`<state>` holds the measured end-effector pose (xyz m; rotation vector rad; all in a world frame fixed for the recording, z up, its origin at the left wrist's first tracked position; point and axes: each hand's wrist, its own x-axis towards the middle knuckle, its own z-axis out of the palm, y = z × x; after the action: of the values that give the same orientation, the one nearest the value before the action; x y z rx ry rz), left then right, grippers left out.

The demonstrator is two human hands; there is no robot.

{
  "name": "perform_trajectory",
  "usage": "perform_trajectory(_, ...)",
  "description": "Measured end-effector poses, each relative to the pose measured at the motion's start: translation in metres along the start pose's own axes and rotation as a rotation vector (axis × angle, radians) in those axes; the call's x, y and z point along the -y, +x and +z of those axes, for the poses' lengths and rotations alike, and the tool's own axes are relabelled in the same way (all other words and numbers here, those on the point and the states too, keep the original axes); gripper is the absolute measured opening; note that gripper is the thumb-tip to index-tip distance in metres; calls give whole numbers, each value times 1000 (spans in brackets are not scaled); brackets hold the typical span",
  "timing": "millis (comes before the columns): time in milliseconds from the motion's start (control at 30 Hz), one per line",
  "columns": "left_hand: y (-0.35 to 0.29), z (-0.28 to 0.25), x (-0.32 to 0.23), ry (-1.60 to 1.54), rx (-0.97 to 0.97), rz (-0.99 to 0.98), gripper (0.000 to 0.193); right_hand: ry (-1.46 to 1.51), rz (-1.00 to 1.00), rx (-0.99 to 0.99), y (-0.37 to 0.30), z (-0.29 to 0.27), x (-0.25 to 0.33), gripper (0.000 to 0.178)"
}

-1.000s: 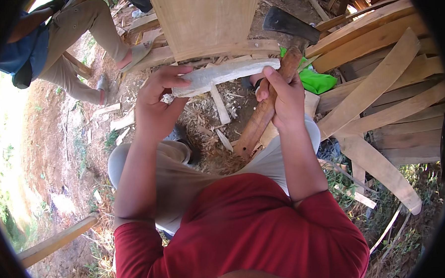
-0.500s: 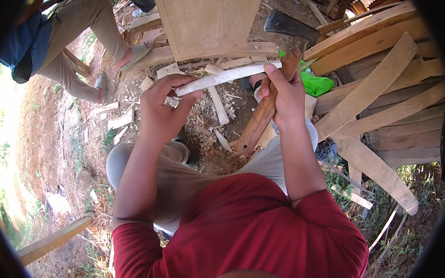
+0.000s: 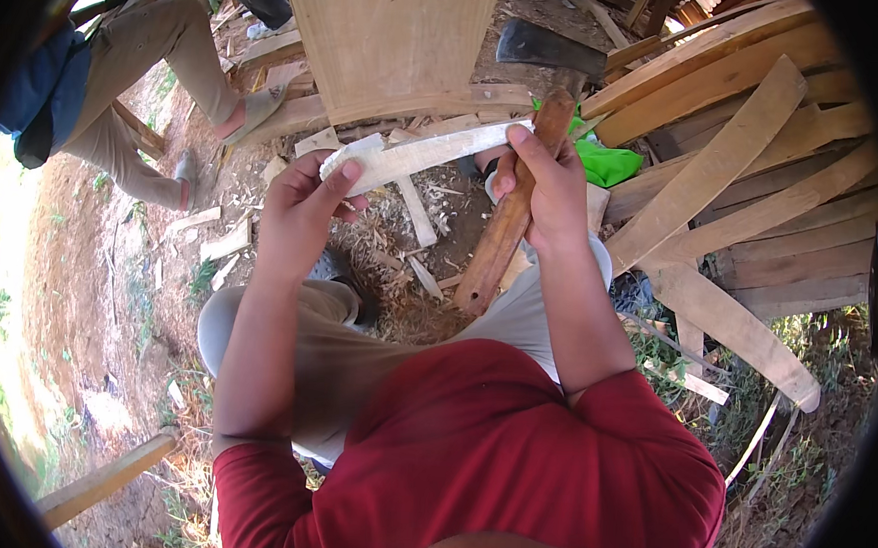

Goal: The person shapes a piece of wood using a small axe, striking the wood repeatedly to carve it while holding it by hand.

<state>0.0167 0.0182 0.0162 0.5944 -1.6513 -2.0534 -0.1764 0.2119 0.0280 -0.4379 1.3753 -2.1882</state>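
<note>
A pale, rough-hewn piece of wood (image 3: 425, 154), flat and slightly curved, spans between my two hands above my knees. My left hand (image 3: 303, 204) pinches its wider left end, thumb on top. At its narrow right end, the thumb of my right hand (image 3: 553, 186) presses against it. The right hand's fingers also wrap round a brown wooden handle (image 3: 499, 239), which slants down between my legs and has a small hole near its lower end. Just past the handle's top is a black axe head (image 3: 550, 50); whether they join I cannot tell.
A wide board (image 3: 391, 37) stands ahead, with wood chips (image 3: 417, 214) around its foot. Curved planks (image 3: 738, 160) are stacked on the right beside a green bag (image 3: 608, 164). Another person's legs (image 3: 174, 62) are at the far left. A wooden bar (image 3: 107, 480) juts in at lower left.
The pale wood has been turned so its broad face shows. My left hand has shifted left, with its thumb on the wood's upper face. My right hand keeps its hold.
</note>
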Motion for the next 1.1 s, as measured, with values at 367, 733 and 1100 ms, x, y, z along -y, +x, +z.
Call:
perform_trajectory(367,1,-3,1,10,-24,-27,37,25,-20,9,2,-7,0,28)
perform_trajectory(733,6,-11,8,-41,0,-53,40,-57,-73,-46,5,-8,-9,30)
perform_trajectory(1100,6,-8,11,129,-33,26,32,-40,-66,-33,2,-12,-14,28)
